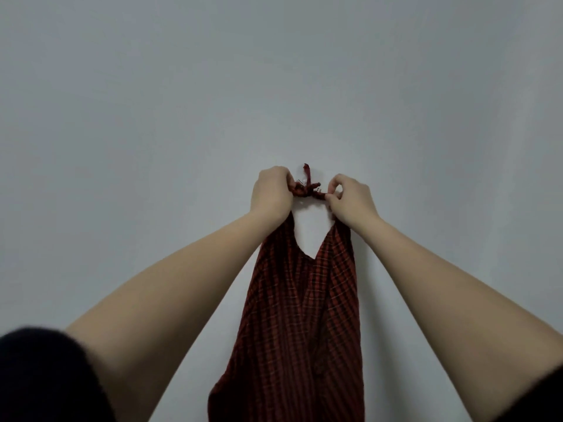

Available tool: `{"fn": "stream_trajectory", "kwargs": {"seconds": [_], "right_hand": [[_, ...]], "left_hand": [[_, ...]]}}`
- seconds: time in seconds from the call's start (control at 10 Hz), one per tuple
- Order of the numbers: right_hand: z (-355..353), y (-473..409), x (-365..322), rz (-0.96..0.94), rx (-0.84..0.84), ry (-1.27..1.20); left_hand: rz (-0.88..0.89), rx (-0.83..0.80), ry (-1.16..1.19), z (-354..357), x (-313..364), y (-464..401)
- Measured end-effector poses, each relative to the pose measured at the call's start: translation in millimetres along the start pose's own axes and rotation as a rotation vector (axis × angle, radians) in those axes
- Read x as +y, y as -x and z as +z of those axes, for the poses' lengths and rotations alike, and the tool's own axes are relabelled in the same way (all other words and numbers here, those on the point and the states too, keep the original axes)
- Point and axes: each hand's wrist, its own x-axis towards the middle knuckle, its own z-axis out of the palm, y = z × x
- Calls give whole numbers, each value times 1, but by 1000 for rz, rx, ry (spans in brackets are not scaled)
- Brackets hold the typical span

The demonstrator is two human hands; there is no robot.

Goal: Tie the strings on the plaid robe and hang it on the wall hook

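A red and black plaid robe (298, 315) hangs flat against the wall, reaching down past the bottom edge of the view. Its strings (308, 190) are bunched in a knot at the top, with one loose end sticking up. My left hand (271, 193) grips the strings on the knot's left side. My right hand (350, 199) pinches the string on the right side between thumb and fingers. The wall hook is hidden behind the knot; only a faint clear patch shows below it.
A plain pale grey wall (274, 86) fills the whole view. Dark sleeves show at the bottom left corner (39, 379) and at the bottom right corner.
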Motion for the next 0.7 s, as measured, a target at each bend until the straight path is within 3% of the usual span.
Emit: {"fn": "stream_trajectory", "kwargs": {"seconds": [0.1, 0.2, 0.3, 0.4, 0.5, 0.6, 0.7], "right_hand": [[8, 0, 3, 21, 60, -28], [7, 0, 6, 3, 9, 45], [4, 5, 0, -51, -178, 193], [4, 13, -11, -27, -348, 145], [4, 20, -26, -16, -450, 213], [6, 28, -53, -38, -531, 472], [13, 35, -80, 60, -671, 531]], "left_hand": [[-4, 40, 21, 4, -2, 1], [25, 17, -20, 6, -2, 0], [57, -77, -107, 5, -6, 8], [76, -147, -117, 6, -14, 22], [41, -224, -85, -2, -15, 29], [-20, -312, -114, -21, -15, 29], [-81, -502, -202, -43, -15, 34]]}}
